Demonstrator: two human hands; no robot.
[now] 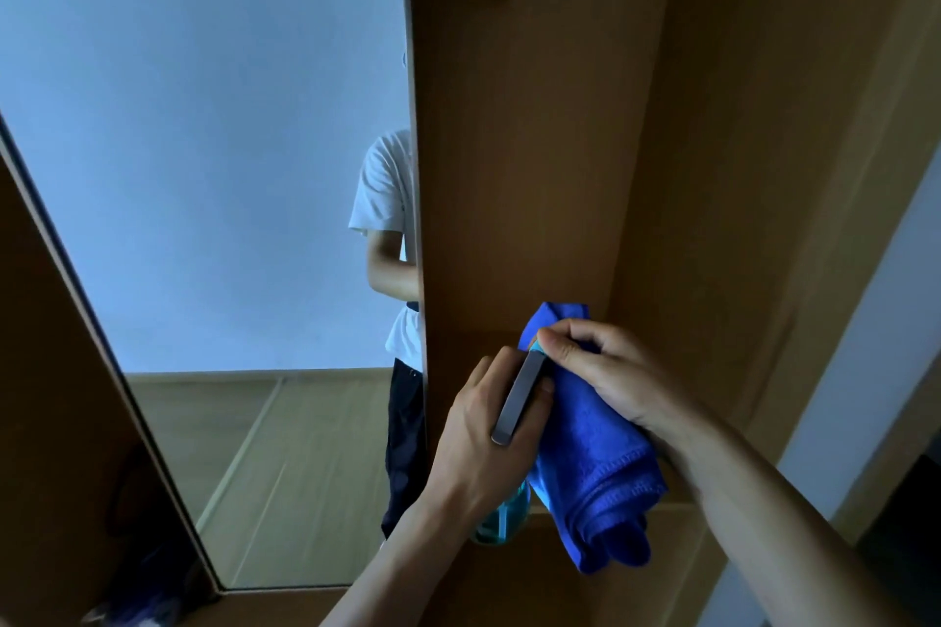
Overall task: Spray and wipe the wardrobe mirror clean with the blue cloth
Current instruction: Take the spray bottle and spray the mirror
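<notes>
The tall wardrobe mirror [203, 168] fills the left half of the view and reflects a pale wall and a wood floor. In front of the wooden wardrobe, my left hand [478, 428] grips a teal spray bottle [501, 519], with a grey trigger bar [517, 400] lying across its fingers. The bottle's body shows only below that hand. My right hand [606, 372] holds the bunched blue cloth [590, 468], which hangs down beneath it. Its thumb and forefinger pinch at the bottle's teal top [535, 346].
The brown wardrobe compartment [534, 117] stands open right of the mirror, with a shelf [514, 570] below my hands. A person in a white shirt [387, 198] is reflected at the mirror's right edge. A pale wall [865, 346] lies far right. Dark clutter [137, 575] sits lower left.
</notes>
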